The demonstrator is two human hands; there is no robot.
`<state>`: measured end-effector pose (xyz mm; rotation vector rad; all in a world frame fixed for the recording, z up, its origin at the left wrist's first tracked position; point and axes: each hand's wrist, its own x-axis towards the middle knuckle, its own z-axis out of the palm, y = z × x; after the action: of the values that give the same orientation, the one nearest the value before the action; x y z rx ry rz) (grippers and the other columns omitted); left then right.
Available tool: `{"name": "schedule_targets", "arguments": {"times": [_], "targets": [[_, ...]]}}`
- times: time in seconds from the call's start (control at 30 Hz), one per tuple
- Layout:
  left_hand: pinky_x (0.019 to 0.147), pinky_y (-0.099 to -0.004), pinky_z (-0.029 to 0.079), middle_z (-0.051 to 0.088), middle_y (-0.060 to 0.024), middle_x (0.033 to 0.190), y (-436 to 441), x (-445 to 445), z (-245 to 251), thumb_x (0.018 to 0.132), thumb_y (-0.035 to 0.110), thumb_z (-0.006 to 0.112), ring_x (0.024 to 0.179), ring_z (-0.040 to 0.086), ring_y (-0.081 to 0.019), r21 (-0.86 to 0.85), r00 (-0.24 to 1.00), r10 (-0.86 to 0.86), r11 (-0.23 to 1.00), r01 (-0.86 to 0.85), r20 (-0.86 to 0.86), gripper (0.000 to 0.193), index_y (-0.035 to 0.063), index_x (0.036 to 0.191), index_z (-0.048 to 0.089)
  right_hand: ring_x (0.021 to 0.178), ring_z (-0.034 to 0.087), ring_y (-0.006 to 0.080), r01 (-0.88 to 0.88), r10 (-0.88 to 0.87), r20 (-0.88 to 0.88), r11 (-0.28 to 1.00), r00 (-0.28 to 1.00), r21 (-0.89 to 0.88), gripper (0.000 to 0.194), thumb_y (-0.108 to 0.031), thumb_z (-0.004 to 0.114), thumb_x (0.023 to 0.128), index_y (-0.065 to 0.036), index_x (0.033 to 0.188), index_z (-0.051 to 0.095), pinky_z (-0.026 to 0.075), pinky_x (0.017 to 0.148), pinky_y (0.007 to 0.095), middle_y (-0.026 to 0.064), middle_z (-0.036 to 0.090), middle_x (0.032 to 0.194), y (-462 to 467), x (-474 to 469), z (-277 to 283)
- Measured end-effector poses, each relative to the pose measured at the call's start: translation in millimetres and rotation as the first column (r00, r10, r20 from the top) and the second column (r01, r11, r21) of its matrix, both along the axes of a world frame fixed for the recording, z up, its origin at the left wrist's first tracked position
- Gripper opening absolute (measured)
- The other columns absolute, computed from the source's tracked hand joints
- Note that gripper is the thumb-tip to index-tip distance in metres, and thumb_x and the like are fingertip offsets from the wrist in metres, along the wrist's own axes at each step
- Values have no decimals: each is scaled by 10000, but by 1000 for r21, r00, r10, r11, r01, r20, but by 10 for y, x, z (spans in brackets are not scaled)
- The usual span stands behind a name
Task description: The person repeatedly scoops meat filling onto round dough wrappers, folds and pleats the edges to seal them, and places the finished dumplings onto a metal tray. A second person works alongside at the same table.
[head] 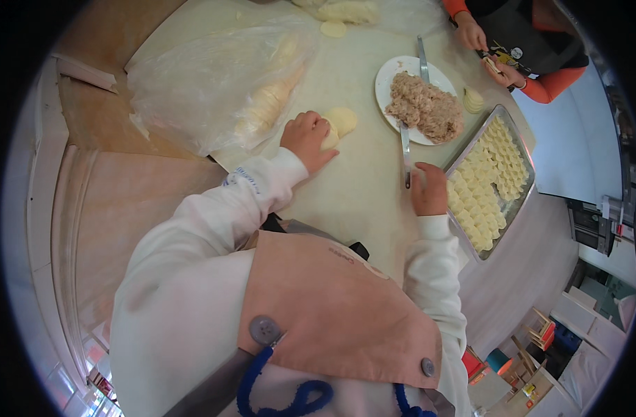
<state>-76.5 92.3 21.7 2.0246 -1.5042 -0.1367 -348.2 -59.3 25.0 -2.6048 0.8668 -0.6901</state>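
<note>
My left hand [310, 140] is on a small stack of round, pale yellow dough wrappers [343, 122], its fingers curled over the near ones and partly hiding them. My right hand [430, 188] hovers between a filling spatula and the metal tray, blurred, with thumb and fingers apart and nothing visible in it. The spatula [405, 156] lies with its blade in the ground meat filling [424, 107] and its handle towards me. The filling is heaped on a white plate [384, 78]. Rows of filled, pleated dumplings [477, 208] cover much of the metal tray [529, 182].
A clear plastic bag [193, 88] holding pale dough wrappers lies at the left. Across the table a co-worker's hands [497, 73] hold a wrapper, near another wrapper stack [473, 100]. A second spatula [422, 57] rests on the plate. The tray overhangs the table's right edge.
</note>
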Motion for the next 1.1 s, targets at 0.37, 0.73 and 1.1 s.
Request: {"name": "schedule_targets", "arguments": {"times": [0.37, 0.73, 1.1], "targets": [[835, -378, 474, 561, -98, 1084, 161, 108, -297, 832, 172, 630, 1015, 543, -272, -202, 962, 4, 977, -61, -273, 167, 39, 920, 579, 867, 575, 398, 169, -125, -156, 935, 980, 313, 401, -89, 535, 880, -100, 1272, 451, 484, 751, 460, 208, 546, 1035, 276, 391, -87], [934, -411, 498, 585, -132, 1170, 260, 287, 85, 980, 221, 482, 1071, 594, -259, 84, -478, -88, 942, -326, -874, 303, -15, 1169, 498, 904, 548, 406, 268, -249, -99, 902, 963, 337, 329, -31, 426, 918, -57, 1244, 457, 448, 788, 466, 228, 550, 1010, 312, 331, -22], [805, -333, 506, 558, -112, 1175, -251, -114, 179, 988, 238, 485, 922, 583, -189, -40, -599, -67, 997, -59, -798, 407, 24, 1326, 412, 824, 587, 358, 357, -339, -177, 930, 924, 85, 305, -97, 486, 935, -177, 1224, 547, 483, 685, 440, 161, 589, 900, -35, 276, 417]]}}
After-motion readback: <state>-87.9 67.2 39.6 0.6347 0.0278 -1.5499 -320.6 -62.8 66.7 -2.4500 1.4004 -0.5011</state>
